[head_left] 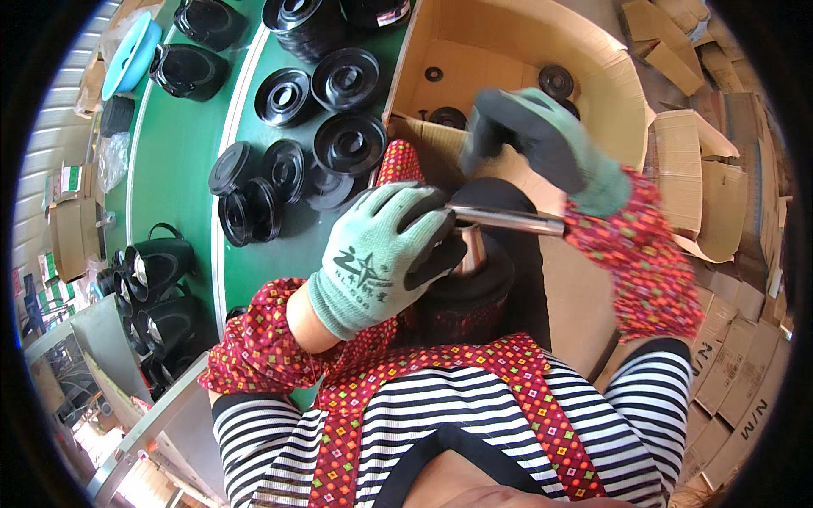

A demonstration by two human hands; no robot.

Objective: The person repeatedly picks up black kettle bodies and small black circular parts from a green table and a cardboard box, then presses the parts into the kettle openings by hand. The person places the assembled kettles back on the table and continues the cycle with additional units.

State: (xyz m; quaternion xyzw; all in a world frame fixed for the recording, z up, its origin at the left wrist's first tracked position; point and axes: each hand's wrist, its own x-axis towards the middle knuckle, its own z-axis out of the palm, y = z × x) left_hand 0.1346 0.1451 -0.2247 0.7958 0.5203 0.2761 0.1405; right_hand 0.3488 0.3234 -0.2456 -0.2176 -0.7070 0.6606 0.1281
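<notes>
My left hand (381,254), in a light green glove with black-coated fingers, curls around the left end of a shiny metal bar (517,221). Below the bar a copper-coloured metal post (472,252) stands in a round black piece (470,288) close to my lap. My right hand (542,144), gloved alike, hangs above the near side of an open carton (593,51). Its fingers bend downward but are smeared by motion, so any hold is unclear. Inside the carton lie black round parts (556,82).
Black ring-shaped lids (350,144) cover part of the green table (182,161) on my left. Black pots (188,71) and a light blue basin (133,55) stand farther left, more black pots (157,267) nearer. Flattened cartons (737,364) are piled on the right.
</notes>
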